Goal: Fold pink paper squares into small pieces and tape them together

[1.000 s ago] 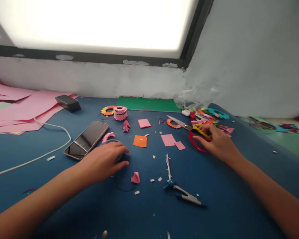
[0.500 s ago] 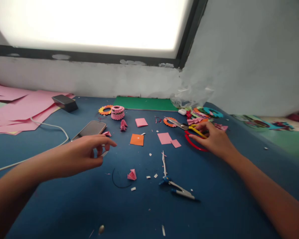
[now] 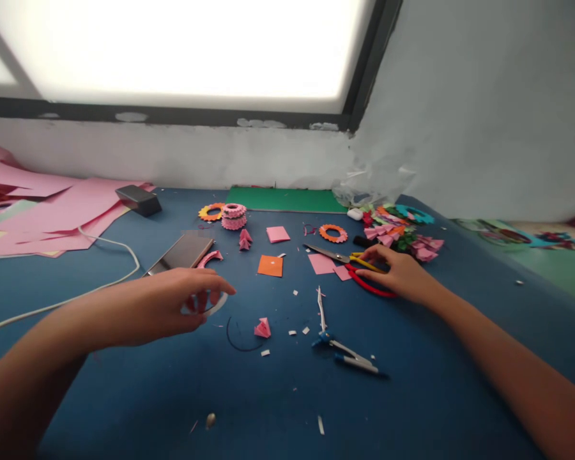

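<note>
In my right hand is a pair of scissors with one yellow and one red handle. My fingers are on the handles, and the blades point left over a pink paper square. My left hand is curled around a white ring that looks like a roll of tape, mostly hidden by the fingers. Below and right of that hand lies a small folded pink paper piece. An orange paper square lies between the hands.
A phone, a white cable and a black box are at left beside pink sheets. A compass lies in front. Paper rings and paper flowers sit farther back. A green board touches the wall.
My right hand has drawn the scissors toward me and left, off the orange ring. My left hand has moved slightly right and down with the white ring. The view has shifted a little.
</note>
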The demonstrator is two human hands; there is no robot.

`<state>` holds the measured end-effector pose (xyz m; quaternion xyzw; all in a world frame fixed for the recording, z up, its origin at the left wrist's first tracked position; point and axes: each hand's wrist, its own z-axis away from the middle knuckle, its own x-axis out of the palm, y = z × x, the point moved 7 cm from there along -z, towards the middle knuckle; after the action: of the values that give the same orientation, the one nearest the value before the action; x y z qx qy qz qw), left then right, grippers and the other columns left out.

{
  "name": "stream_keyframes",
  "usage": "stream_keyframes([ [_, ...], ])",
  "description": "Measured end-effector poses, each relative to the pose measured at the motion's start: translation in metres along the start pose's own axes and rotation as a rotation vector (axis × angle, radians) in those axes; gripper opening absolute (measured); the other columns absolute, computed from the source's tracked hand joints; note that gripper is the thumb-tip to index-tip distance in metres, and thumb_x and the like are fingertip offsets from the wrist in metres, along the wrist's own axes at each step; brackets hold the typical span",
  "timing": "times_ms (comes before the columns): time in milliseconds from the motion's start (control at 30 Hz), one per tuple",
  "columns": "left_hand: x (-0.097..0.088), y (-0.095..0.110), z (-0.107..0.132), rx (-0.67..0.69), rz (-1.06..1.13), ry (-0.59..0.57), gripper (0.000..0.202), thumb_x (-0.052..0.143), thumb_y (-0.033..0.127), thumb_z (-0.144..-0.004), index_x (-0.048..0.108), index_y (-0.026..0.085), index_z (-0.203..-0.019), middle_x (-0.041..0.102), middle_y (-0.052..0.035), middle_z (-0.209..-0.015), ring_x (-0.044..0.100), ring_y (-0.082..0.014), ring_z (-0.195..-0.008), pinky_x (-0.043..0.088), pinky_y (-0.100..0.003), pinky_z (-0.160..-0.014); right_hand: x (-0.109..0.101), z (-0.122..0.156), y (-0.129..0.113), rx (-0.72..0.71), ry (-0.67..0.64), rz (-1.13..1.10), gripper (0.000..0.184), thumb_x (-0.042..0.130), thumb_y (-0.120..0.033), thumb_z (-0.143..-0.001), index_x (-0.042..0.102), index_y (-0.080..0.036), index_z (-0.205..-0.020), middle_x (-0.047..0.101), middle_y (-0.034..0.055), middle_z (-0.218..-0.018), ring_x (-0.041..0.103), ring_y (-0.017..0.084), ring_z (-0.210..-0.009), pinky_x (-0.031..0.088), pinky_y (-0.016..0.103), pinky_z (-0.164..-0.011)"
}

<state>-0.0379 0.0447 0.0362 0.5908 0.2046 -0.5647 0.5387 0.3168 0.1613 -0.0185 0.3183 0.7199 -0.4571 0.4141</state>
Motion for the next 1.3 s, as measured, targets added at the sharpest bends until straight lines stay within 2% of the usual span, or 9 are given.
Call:
stream_keyframes([
  [133, 0.019, 0.027, -0.016, 0.194, -0.106, 0.083, 0.030, 0.047, 0.019, -0.086, 0.058, 0.030, -0.112, 0.061, -0.0013, -0.113, 0.061, -0.0181, -0.095, 0.049, -0.031, -0.080, -0.001, 0.000, -0.003, -0.008, -0.004, 0.025, 0.036, 0.059, -0.051, -0.073, 0.057, -0.021, -0.094, 0.067, 0.0083, -0.097, 0.064, 0.026, -0.087, 0.051, 0.039, -0.077],
  [233, 0.033, 0.044, -0.026, 0.322, -0.130, 0.160, 0.026, 0.045, 0.027, -0.090, 0.058, 0.024, -0.114, 0.058, -0.0059, -0.119, 0.057, -0.0214, -0.105, 0.047, -0.036, -0.088, -0.004, -0.001, 0.000, -0.013, 0.018, 0.041, 0.037, 0.061, -0.049, -0.071, 0.057, -0.021, -0.095, 0.066, 0.0087, -0.099, 0.064, 0.027, -0.089, 0.050, 0.039, -0.078],
  [333, 0.048, 0.052, -0.030, 0.429, -0.141, 0.150, 0.025, 0.044, 0.024, -0.091, 0.059, 0.022, -0.112, 0.062, -0.0066, -0.114, 0.059, -0.0212, -0.101, 0.049, -0.035, -0.084, -0.012, -0.002, 0.005, -0.004, 0.070, 0.050, 0.033, 0.058, -0.048, -0.074, 0.058, -0.021, -0.093, 0.067, 0.0079, -0.096, 0.064, 0.026, -0.086, 0.049, 0.039, -0.075],
  [433, 0.054, 0.050, -0.033, 0.443, -0.138, 0.123, 0.026, 0.043, 0.017, -0.091, 0.062, 0.022, -0.107, 0.067, -0.0047, -0.099, 0.063, -0.0187, -0.088, 0.050, -0.030, -0.075, -0.022, -0.001, 0.010, 0.014, 0.126, 0.062, 0.028, 0.051, -0.047, -0.080, 0.058, -0.021, -0.089, 0.067, 0.0070, -0.085, 0.063, 0.024, -0.076, 0.049, 0.037, -0.068],
  [633, 0.051, 0.046, -0.035, 0.400, -0.105, 0.102, 0.020, 0.053, 0.021, -0.086, 0.065, 0.024, -0.102, 0.067, -0.0030, -0.093, 0.065, -0.0167, -0.078, 0.049, -0.026, -0.066, -0.013, -0.002, 0.004, -0.066, 0.036, 0.086, 0.030, 0.056, -0.048, -0.078, 0.063, -0.021, -0.089, 0.068, 0.0057, -0.091, 0.064, 0.023, -0.077, 0.050, 0.035, -0.067],
  [767, 0.048, 0.048, -0.035, 0.385, -0.004, 0.112, 0.021, 0.049, 0.020, -0.088, 0.065, 0.022, -0.102, 0.065, -0.0041, -0.096, 0.064, -0.0149, -0.079, 0.049, -0.024, -0.068, -0.011, -0.001, -0.005, -0.116, 0.086, 0.103, 0.031, 0.052, -0.046, -0.082, 0.063, -0.018, -0.092, 0.067, 0.0092, -0.093, 0.063, 0.026, -0.084, 0.049, 0.039, -0.073],
  [1033, 0.029, 0.055, -0.029, 0.500, 0.288, 0.340, 0.016, 0.055, 0.013, -0.084, 0.065, 0.017, -0.095, 0.064, -0.0047, -0.088, 0.060, -0.0138, -0.081, 0.050, -0.026, -0.072, 0.015, 0.004, -0.047, -0.302, 0.120, 0.142, 0.025, 0.051, -0.036, -0.086, 0.066, -0.019, -0.098, 0.061, 0.0116, -0.112, 0.052, 0.029, -0.108, 0.040, 0.047, -0.096],
  [1133, 0.021, 0.059, -0.025, 0.559, 0.339, 0.427, 0.013, 0.057, 0.011, -0.083, 0.066, 0.017, -0.091, 0.065, -0.0038, -0.081, 0.060, -0.0131, -0.076, 0.051, -0.026, -0.069, 0.024, 0.003, -0.050, -0.315, 0.113, 0.149, 0.027, 0.048, -0.034, -0.088, 0.067, -0.018, -0.098, 0.061, 0.0134, -0.114, 0.053, 0.030, -0.109, 0.040, 0.050, -0.095],
  [1300, 0.016, 0.060, -0.020, 0.575, 0.367, 0.520, 0.015, 0.060, 0.007, -0.081, 0.066, 0.018, -0.089, 0.066, -0.0030, -0.079, 0.062, -0.0123, -0.073, 0.052, -0.025, -0.066, 0.022, 0.002, -0.047, -0.328, 0.122, 0.117, 0.021, 0.052, -0.034, -0.086, 0.066, -0.019, -0.089, 0.063, 0.0117, -0.105, 0.057, 0.027, -0.102, 0.044, 0.047, -0.090],
])
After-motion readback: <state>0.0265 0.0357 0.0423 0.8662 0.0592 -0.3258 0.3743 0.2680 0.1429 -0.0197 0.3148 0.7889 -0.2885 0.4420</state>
